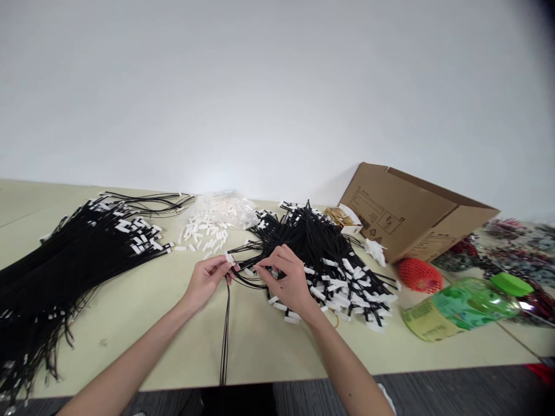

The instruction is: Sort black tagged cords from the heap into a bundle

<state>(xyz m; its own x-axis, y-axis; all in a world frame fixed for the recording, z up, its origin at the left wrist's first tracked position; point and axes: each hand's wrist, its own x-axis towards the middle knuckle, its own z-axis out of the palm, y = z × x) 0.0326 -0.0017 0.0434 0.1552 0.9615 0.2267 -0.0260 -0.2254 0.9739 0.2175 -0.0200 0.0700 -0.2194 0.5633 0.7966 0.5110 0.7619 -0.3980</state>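
My left hand (208,278) pinches a white connector (229,258) with thin black wires on it. Those black wires (225,335) hang down from the fingers over the table's front edge. Just to the right, my right hand (286,277) has its thumb and forefinger pressed together beside black wires; what lies between the fingertips is too small to make out. Behind and under it is a heap of black cables (312,237) with white connector ends. Loose white connectors (203,231) lie beyond my left hand, spilling from a clear plastic bag (229,208).
A thick bundle of black cables (73,254) covers the table's left side. On the right are a brown cardboard box (390,214), a red foam net (420,275), a green bottle (463,306) on its side and plastic-wrapped items (511,248). A pale wall stands behind.
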